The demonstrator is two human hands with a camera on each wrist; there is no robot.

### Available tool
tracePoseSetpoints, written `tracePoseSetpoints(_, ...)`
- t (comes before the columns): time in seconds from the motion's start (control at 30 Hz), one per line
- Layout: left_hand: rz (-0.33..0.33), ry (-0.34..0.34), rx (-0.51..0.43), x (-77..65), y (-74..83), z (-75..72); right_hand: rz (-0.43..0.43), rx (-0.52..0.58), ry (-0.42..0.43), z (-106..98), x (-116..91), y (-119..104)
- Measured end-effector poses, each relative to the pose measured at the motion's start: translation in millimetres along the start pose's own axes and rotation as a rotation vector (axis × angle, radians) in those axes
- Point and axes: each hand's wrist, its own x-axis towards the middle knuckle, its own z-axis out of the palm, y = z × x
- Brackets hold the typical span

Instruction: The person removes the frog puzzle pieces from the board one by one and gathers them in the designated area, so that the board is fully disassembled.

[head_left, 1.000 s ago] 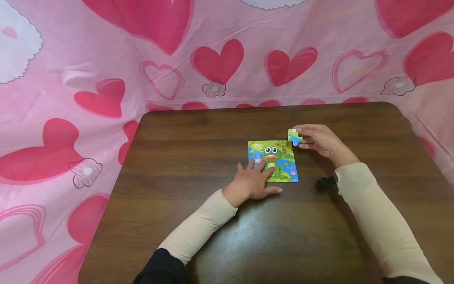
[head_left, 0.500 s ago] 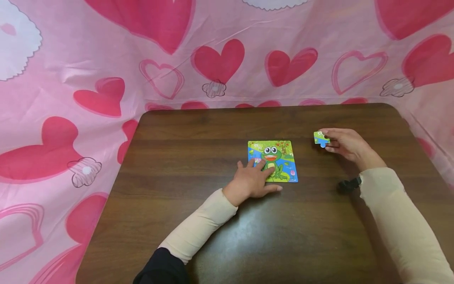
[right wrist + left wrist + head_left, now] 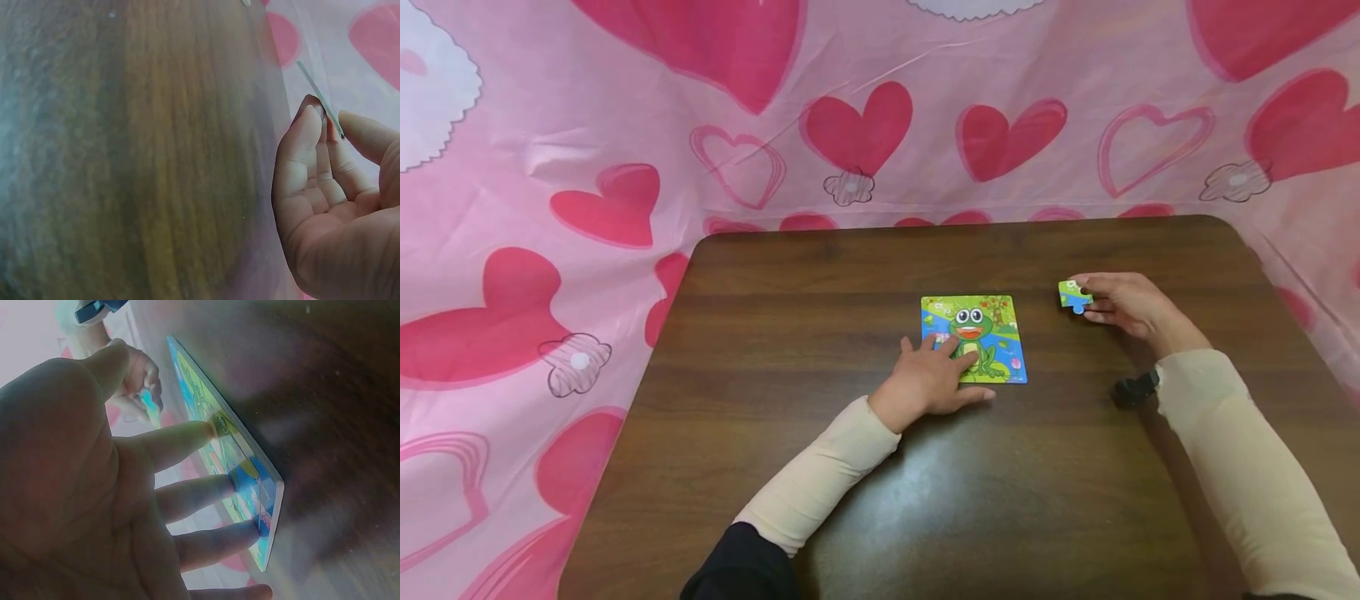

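Observation:
A square frog jigsaw puzzle (image 3: pixel 1000 329), green and blue, lies flat on the brown table. My left hand (image 3: pixel 925 379) rests on its lower left part with fingers spread, covering that corner; the left wrist view has those fingertips (image 3: pixel 250 534) on the puzzle near its edge. Off to the right, my right hand (image 3: pixel 1131 304) pinches a small puzzle piece (image 3: pixel 1070 293) between thumb and fingers. The piece is green and blue with white flowers and a blue tab pointing down. From the right wrist, the same piece (image 3: pixel 320 100) shows edge-on as a thin strip.
The wood-grain table (image 3: pixel 820 283) has rounded far corners. Behind it and on both sides hangs a pink cloth (image 3: pixel 940 183) printed with hearts. A black wrist camera (image 3: pixel 1133 390) sticks out below the right wrist.
My right hand has carried the puzzle piece rightward, away from the puzzle's upper right corner, and has barely moved in the last half second. The left hand has kept its place.

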Motion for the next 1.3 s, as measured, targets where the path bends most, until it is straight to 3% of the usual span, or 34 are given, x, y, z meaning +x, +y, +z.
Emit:
tracePoseSetpoints(0.13,-0.002,0.006,0.001,0.3,-0.4,0.8,0.007,-0.046,0.007,0.1,3.1,2.2)
tracePoseSetpoints(0.4,0.002,0.011,0.016,0.9,0.1,1.8,-0.007,-0.239,0.051,4.0,4.7,5.1)
tracePoseSetpoints(0.77,0.002,0.022,0.030,1.2,1.0,1.3,-0.069,-0.479,0.181,18.1,5.0,5.8)
tracePoseSetpoints(1.03,0.000,0.034,0.029,1.9,0.8,-1.1,-0.173,-0.680,0.319,25.6,1.5,4.1)
tracePoseSetpoints(1.3,-0.001,0.011,0.041,2.4,1.0,1.4,-0.170,-0.687,0.314,21.1,-4.9,5.6)
